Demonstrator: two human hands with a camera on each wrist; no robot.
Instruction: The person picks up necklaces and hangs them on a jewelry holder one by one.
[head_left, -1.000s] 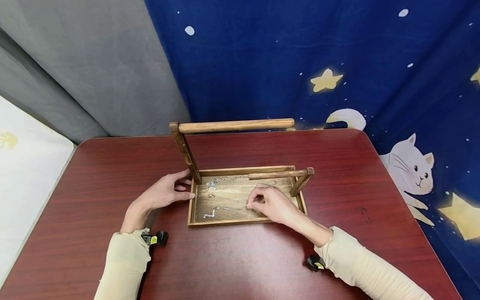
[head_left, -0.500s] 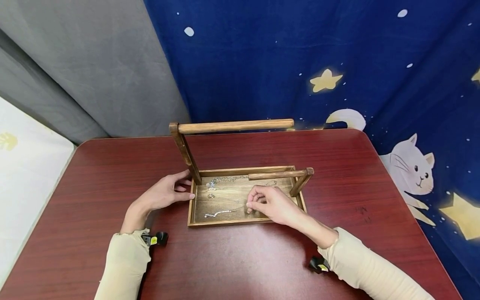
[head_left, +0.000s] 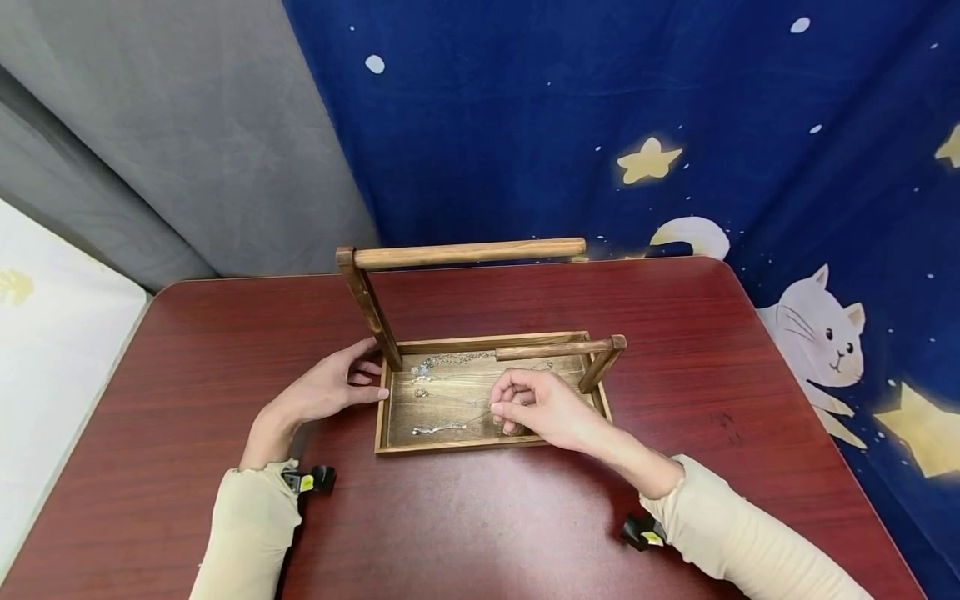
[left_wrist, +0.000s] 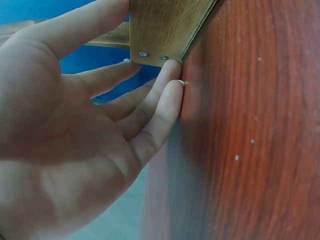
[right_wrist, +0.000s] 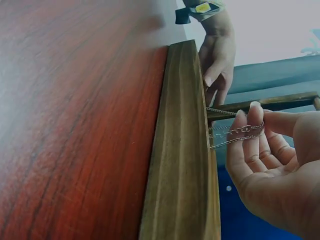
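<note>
My right hand is over the right half of a shallow wooden tray. Its thumb and fingertips pinch a thin silver chain necklace, whose strands hang toward the tray in the right wrist view. A pale, shiny section of jewellery lies near the tray's front wall. My left hand touches the tray's left end, thumb at the rim and fingers extended along the outside. In the left wrist view those fingertips meet the wood just below two screws.
Two wooden bars on posts stand over the tray: a tall one and a lower one. Inside lie a chunky chain with pendants and a small ornament. The tray stands on a red-brown table, with curtains behind.
The pale jewellery section has gone from bent to straighter and slid slightly right along the tray floor. My right forearm has shifted a little right. The left hand keeps its place.
</note>
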